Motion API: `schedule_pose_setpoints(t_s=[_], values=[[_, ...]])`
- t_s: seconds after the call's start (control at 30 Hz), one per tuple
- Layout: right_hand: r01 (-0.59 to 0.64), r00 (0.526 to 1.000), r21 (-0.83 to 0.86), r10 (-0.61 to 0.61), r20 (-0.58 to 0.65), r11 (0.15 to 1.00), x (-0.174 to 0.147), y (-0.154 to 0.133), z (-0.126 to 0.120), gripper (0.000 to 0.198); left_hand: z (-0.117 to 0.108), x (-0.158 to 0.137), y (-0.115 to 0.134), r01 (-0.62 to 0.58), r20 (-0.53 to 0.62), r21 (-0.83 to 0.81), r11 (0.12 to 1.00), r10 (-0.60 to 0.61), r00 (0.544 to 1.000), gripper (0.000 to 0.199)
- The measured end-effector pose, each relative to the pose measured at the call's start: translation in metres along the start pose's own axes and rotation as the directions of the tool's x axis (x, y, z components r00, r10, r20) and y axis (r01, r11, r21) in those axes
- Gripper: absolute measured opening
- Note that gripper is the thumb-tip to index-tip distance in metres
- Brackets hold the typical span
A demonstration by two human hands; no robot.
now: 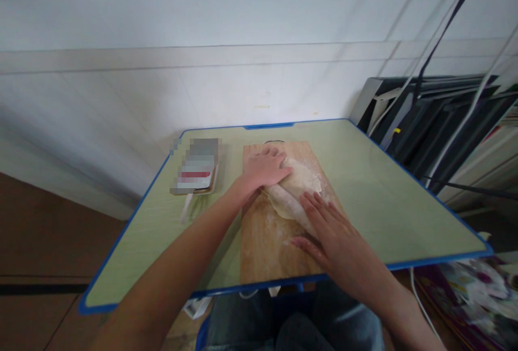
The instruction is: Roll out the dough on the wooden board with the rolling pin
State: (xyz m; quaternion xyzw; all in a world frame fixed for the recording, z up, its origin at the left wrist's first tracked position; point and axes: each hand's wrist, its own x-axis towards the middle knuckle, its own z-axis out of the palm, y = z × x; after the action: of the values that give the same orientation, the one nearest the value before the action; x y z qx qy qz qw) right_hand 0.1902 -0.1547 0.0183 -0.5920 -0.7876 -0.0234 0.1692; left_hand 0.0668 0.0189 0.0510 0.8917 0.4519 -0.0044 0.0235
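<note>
A flat, floured sheet of dough (302,177) lies on a wooden cutting board (263,254). Across it, slanting between my hands, runs a pale, floured cylinder that looks like a rolling pin (285,200); its ends are hidden under my palms. My left hand (267,166) rests flat over the far left end, fingers stretched out towards the dough's far side. Over the near right end lies my right hand (324,227), its fingers extended and the thumb apart, pointing left above the board. Neither hand's fingers wrap round the cylinder.
The board stands on a pale green table with a blue rim (404,200). To the left is a blurred-out object (196,170) on a tray-like base, with a whitish strip (186,208) beside it. A white wall rises behind; dark panels (445,130) and hanging cables stand right.
</note>
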Motion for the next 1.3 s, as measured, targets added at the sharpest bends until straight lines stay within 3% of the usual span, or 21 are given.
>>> schedule_pose_setpoints(t_s=[0.23,0.53,0.8,1.07,1.3], values=[[0.056,0.998,0.006,-0.056,-0.038,0.998,-0.001,-0.005,-0.003,0.059,0.009,-0.039,-0.014,0.012,-0.097,0.068,0.998,-0.006,0.995,0.049],[-0.009,0.997,0.043,0.006,0.076,0.999,0.003,-0.001,-0.007,0.066,0.0,0.008,0.003,0.009,-0.024,-0.015,1.0,-0.009,1.0,0.055],[0.055,0.997,0.109,-0.061,0.053,0.993,0.002,-0.008,-0.011,0.066,0.008,-0.034,-0.013,0.02,-0.093,0.043,0.999,-0.016,0.996,0.051],[0.002,0.995,0.171,-0.019,0.097,0.985,0.005,0.002,-0.01,0.066,-0.001,0.007,0.003,-0.013,-0.057,-0.013,1.0,0.013,0.998,0.063],[0.078,0.995,0.128,-0.086,0.057,0.989,0.0,-0.013,-0.007,0.069,0.005,-0.023,-0.009,-0.017,-0.056,0.025,1.0,0.019,0.998,0.056]])
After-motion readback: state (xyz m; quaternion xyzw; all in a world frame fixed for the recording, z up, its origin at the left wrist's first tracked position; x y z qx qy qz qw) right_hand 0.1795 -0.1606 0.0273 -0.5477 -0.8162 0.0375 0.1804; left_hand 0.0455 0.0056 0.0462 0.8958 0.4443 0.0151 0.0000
